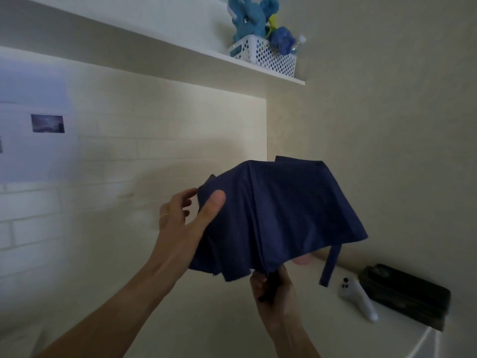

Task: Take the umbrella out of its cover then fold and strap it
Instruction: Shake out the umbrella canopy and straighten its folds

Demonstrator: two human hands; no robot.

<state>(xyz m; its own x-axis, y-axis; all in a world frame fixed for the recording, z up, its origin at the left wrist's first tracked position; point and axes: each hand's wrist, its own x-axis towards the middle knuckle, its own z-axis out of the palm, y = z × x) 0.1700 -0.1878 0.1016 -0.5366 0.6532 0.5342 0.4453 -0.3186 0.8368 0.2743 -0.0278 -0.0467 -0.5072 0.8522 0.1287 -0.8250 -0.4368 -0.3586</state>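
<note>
A navy blue folding umbrella (278, 215) is held up in the air in front of me, its canopy loose and half spread. My right hand (276, 293) is closed around the black handle (269, 286) under the canopy. My left hand (185, 218) pinches the canopy's left edge between thumb and fingers. The umbrella's strap (330, 264) hangs down free from the right rim. No cover is visible in this view.
On the white surface at lower right lie a white remote-like device (357, 297) and a black case (407, 295). A wall shelf (180, 51) above carries a white perforated basket (268, 56) with blue plush toys (247, 19). Photos hang on the left wall.
</note>
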